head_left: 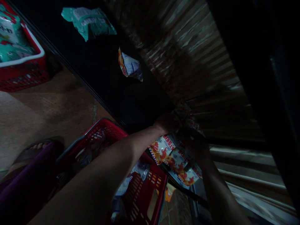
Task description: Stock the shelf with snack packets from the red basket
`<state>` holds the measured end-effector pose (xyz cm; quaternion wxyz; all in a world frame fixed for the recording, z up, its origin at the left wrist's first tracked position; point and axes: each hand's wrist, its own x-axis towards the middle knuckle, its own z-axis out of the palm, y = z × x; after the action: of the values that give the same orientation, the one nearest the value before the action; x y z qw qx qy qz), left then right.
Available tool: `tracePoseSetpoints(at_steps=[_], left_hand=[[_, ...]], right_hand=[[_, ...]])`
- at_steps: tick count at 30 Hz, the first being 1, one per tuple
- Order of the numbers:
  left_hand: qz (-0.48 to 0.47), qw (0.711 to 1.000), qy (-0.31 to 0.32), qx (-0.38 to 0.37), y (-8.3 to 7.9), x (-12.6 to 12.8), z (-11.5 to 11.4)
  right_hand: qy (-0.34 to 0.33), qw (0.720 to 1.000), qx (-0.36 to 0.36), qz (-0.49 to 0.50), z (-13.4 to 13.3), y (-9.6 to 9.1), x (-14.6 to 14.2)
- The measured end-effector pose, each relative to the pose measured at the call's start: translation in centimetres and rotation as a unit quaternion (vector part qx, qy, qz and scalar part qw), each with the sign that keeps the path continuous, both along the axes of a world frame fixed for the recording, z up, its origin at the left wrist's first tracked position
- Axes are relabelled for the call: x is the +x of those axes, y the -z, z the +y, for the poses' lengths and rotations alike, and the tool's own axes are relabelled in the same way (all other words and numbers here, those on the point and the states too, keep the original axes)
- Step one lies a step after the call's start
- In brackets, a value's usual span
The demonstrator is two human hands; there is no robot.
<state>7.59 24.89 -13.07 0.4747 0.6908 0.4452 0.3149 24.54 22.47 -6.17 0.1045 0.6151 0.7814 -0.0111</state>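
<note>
The scene is dark. My left hand (167,122) reaches across a red basket (142,187) into a low dark shelf and closes on a packet that I can barely make out. My right hand (191,137) is beside it in shadow, fingers around the top of red, orange and white snack packets (173,156) that stand in a row at the shelf's front. Which packet each hand grips is hard to tell.
A green packet (89,22) and a small orange and white packet (130,66) lie on the dark shelf. A second red basket (22,73) with green packets stands at the far left on the brown floor. My sandalled foot (35,150) is at lower left.
</note>
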Motion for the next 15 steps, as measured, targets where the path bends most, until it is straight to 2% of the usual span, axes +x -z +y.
tracePoseSetpoints(at_steps=[2,5,8,15], left_hand=[[0.018,1.000,-0.008,0.015,0.0,-0.2,0.0],[0.041,0.999,-0.006,0.028,0.1,-0.2,0.0],[0.082,0.995,0.012,0.051,0.1,0.0,-0.1],[0.065,0.998,0.006,0.007,0.2,0.4,-0.2]], right_hand=[[0.010,1.000,-0.020,0.003,-0.4,-0.2,-0.4],[-0.029,0.998,-0.062,-0.018,-0.6,0.0,-1.2],[-0.043,0.996,-0.070,-0.025,-0.6,0.3,-1.5],[0.051,0.995,-0.083,0.007,-0.6,0.4,-0.8]])
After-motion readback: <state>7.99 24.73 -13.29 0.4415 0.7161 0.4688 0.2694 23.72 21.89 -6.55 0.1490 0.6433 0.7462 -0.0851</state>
